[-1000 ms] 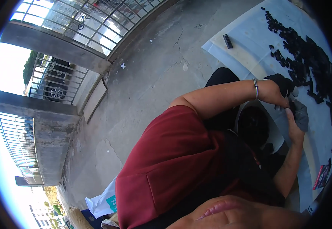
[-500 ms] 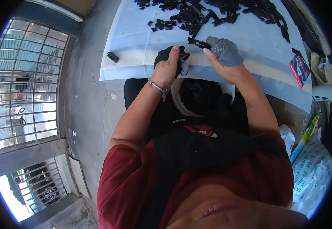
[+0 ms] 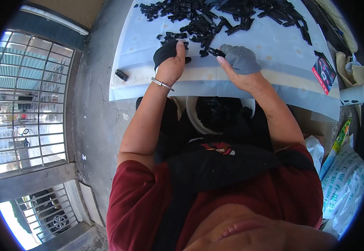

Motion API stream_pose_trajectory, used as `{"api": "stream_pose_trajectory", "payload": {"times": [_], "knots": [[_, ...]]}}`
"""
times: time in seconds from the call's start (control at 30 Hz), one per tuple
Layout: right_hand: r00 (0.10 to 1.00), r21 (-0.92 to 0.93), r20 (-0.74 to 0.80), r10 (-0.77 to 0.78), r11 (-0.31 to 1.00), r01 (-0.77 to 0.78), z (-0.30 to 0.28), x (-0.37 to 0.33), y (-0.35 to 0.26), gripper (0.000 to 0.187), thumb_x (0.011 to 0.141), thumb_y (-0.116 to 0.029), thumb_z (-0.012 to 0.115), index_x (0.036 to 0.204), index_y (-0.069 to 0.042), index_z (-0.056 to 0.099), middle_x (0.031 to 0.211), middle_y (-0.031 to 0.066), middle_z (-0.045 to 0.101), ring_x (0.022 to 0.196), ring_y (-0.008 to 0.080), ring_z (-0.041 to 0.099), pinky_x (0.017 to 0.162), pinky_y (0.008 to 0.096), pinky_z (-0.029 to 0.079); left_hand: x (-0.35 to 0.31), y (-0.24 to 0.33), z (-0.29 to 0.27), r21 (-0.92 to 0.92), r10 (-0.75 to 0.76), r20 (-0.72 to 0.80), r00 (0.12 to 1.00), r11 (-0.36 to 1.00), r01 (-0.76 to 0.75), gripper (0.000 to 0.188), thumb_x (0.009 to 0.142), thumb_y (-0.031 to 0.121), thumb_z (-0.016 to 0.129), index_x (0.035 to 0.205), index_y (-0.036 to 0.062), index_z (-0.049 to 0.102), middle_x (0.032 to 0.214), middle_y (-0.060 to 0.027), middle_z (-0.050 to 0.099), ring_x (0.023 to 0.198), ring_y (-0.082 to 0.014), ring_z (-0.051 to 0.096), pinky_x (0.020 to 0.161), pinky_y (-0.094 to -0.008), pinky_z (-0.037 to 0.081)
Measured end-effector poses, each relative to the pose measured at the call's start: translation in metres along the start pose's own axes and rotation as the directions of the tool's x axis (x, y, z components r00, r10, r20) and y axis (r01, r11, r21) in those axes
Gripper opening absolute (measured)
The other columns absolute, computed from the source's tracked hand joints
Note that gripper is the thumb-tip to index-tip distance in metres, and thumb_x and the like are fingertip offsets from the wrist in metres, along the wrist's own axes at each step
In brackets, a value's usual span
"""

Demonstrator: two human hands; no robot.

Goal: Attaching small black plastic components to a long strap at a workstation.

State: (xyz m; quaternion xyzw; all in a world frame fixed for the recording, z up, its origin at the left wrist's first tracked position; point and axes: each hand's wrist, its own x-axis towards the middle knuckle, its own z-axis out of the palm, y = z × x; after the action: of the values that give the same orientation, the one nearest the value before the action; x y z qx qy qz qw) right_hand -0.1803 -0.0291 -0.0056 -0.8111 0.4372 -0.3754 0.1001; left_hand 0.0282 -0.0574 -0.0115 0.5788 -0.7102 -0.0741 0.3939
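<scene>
My right hand (image 3: 241, 60), in a grey glove with the thumb bare, is closed on a slim black plastic part (image 3: 215, 52). The part points left over the table. To its left, my left hand (image 3: 171, 62), in a black glove with a bare thumb, reaches to the near edge of a group of small black plastic pieces (image 3: 173, 36). Its fingers are curled and mostly hidden. A dark bit (image 3: 188, 60) shows by its palm, but I cannot tell what is held. Another small black piece (image 3: 203, 53) lies between the hands.
The white-covered table (image 3: 148, 85) carries heaped small black pieces (image 3: 186, 10) and longer black parts (image 3: 286, 14). One black piece (image 3: 121, 75) lies at the left edge. A red and dark printed card (image 3: 325, 73) lies right. A white bucket (image 3: 193, 117) with black contents is below the table edge.
My left hand has moved left and farther away, to the small pieces. My right hand has shifted slightly left, keeping the slim black part. The view has tilted a little, showing more of the table.
</scene>
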Motion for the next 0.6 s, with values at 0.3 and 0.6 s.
{"api": "stream_pose_trajectory", "payload": {"times": [0.3, 0.6], "knots": [[1.000, 0.006, 0.004, 0.000, 1.000, 0.000, 0.014, 0.007, -0.003, 0.026, 0.082, -0.024, 0.056, 0.096, -0.002, 0.059, 0.074, 0.0151, 0.058, 0.068, 0.0295, 0.054, 0.063, 0.0366, 0.044, -0.007, 0.008, 0.006, -0.260, -0.010, -0.025, 1.000, 0.966, 0.003, 0.027, 0.088, 0.022, 0.047, 0.074, 0.0012, 0.058, 0.058, -0.0125, 0.056, 0.052, -0.0269, 0.054, 0.052, -0.0338, 0.042], [0.981, -0.135, -0.029, -0.192, 0.973, 0.187, 0.002, 0.007, -0.012, 0.027, 0.078, -0.022, 0.061, 0.100, -0.006, 0.060, 0.076, 0.0108, 0.059, 0.068, 0.0271, 0.054, 0.062, 0.0352, 0.044, -0.014, 0.033, -0.015, -0.400, -0.001, 0.187, 0.982, 0.913, 0.077, 0.031, 0.089, 0.023, 0.044, 0.069, 0.0011, 0.055, 0.055, -0.0124, 0.053, 0.047, -0.0261, 0.049, 0.048, -0.0344, 0.039]]}}
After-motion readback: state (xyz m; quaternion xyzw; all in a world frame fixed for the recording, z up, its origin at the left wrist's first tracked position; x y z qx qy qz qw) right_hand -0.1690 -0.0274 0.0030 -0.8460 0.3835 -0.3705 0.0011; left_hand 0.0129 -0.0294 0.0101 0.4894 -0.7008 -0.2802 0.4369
